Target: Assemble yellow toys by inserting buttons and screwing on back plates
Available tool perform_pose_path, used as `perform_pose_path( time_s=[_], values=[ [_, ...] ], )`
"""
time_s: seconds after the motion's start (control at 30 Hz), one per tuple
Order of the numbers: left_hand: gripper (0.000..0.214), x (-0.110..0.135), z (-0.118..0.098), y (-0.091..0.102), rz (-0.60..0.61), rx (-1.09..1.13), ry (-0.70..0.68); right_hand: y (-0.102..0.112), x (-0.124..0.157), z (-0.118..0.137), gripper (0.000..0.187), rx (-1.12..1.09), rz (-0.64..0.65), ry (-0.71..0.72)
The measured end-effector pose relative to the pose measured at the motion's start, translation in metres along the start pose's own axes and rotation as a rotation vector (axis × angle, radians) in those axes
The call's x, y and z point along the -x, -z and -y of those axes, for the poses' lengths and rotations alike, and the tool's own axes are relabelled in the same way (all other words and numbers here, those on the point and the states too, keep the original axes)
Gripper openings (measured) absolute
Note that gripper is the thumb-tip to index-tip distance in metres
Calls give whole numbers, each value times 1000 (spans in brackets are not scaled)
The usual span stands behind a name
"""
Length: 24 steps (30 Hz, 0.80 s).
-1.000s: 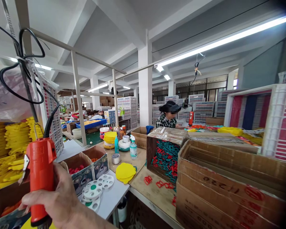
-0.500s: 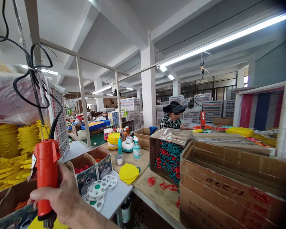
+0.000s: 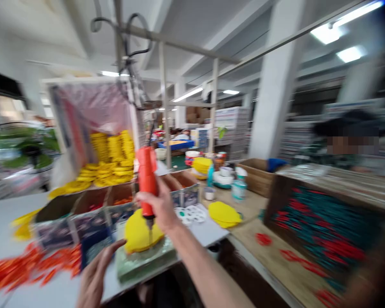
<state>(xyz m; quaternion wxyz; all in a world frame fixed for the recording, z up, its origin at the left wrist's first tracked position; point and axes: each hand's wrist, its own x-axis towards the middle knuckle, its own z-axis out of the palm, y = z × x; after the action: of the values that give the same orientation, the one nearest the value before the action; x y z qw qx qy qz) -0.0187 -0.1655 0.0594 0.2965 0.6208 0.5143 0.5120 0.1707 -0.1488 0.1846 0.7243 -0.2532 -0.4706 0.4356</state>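
Observation:
My right hand [image 3: 158, 203] is wrapped around a red electric screwdriver [image 3: 146, 179] that hangs from a black cable. Its bit points down at the near edge of a round yellow plastic piece [image 3: 137, 235]; blur hides whether they touch. That piece lies on a greenish block [image 3: 128, 267] at the table's front. At the lower left, my left hand [image 3: 94, 273] is open and empty, fingers stretched toward the yellow piece. Just beyond it stands a small dark blue tray [image 3: 98, 248] with small parts too blurred to name.
Orange-red plastic parts [image 3: 35, 265] lie loose on the left. Open cardboard bins [image 3: 54, 231] line the table behind the block. White wheel-like discs [image 3: 192, 214] and a yellow piece [image 3: 224, 214] lie to the right. A carton [image 3: 272, 209] holds red and green parts; a co-worker [image 3: 343, 137] is beyond.
The view has swung left and down. The screwdriver has come down over the yellow piece in my right hand. My left hand has entered the view.

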Motion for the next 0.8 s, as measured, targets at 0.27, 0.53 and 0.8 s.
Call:
perform_pose_path(
  time_s=[0.27,0.53,0.8],
  values=[
    [35,-30,47,20,246,-74,-205,-3,-27,-54,43,65,27,160],
    [110,-71,67,-2,614,-378,-470,-13,-27,-98,34,225,2,175],
    [78,-89,83,-29,656,-416,-623,-20,-19,-113,46,226,1,132]
  ],
)
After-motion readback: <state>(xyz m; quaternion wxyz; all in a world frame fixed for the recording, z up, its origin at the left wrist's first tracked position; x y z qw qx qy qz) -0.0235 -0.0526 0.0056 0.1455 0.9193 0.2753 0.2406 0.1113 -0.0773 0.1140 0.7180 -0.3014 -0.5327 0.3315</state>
